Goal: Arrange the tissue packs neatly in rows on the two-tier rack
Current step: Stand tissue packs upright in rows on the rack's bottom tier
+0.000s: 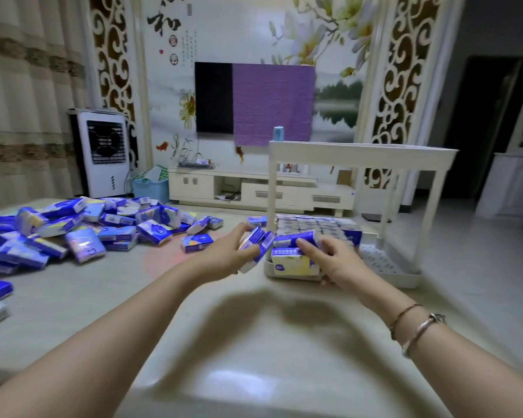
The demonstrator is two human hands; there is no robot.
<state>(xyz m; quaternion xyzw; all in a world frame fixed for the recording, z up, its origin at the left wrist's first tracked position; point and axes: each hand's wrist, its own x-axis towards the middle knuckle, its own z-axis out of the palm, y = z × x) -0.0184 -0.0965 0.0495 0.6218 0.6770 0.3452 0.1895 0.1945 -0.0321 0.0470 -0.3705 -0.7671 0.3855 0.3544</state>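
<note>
Head view, lower tier being filled. The rack (363,152) stands on the floor (254,342); its lower tray (384,262) holds rows of packs (314,226) across the back and left, while the near right part of the tray is bare and the top shelf carries no packs that can be seen. The left hand (224,251) grips two or three spare packs (255,241) just outside the rack's left post, fingers curled round them. The right hand (332,260) has its fingers closed over a pack (296,238) lying on top of the front pack (293,262) at the tray's near left corner, thumb under the tray edge; whether it pinches or merely presses cannot be told. A loose pile (82,227) of packs lies well to the left on the floor. Judged step: seating one pack in the front row. The next move likely calls for squaring it against its neighbours, then passing a spare pack from left hand to right.
</note>
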